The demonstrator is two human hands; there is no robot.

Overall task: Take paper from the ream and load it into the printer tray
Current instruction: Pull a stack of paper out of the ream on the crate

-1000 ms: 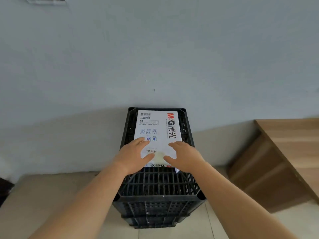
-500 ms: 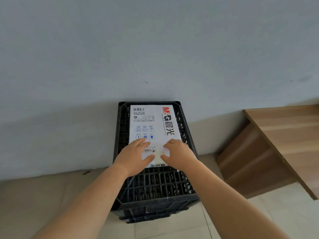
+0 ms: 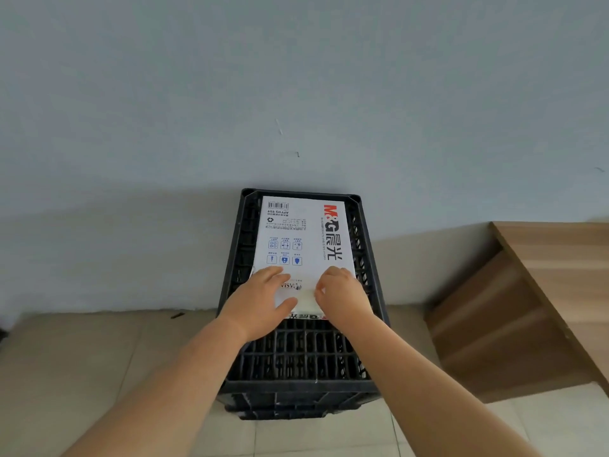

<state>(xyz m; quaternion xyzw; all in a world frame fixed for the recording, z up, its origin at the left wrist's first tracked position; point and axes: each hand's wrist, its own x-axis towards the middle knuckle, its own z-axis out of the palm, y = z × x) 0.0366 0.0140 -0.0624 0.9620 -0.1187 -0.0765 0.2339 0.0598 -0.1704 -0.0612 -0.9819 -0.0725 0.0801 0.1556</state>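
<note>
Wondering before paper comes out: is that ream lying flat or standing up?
Flat: the ream lies label-up on the black crate.

White wrapped ream (image 3: 304, 239), lying flat, printed face up

Ream (image 3: 303, 239): white wrap w/ red+black logo, blue icons, black barcode. Crate (image 3: 296, 354): black lattice. Wall (image 3: 296, 77): pale grey-blue. Floor (image 3: 82, 351): beige tiles. Wood furniture (image 3: 534, 291): brown grain.

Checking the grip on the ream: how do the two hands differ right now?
The left hand lies flatter, fingers spread on the ream; the right hand is curled, its fingers bunched. The left covers the near left corner; the right sits by the right edge. Both rest on the ream's near end.
</note>
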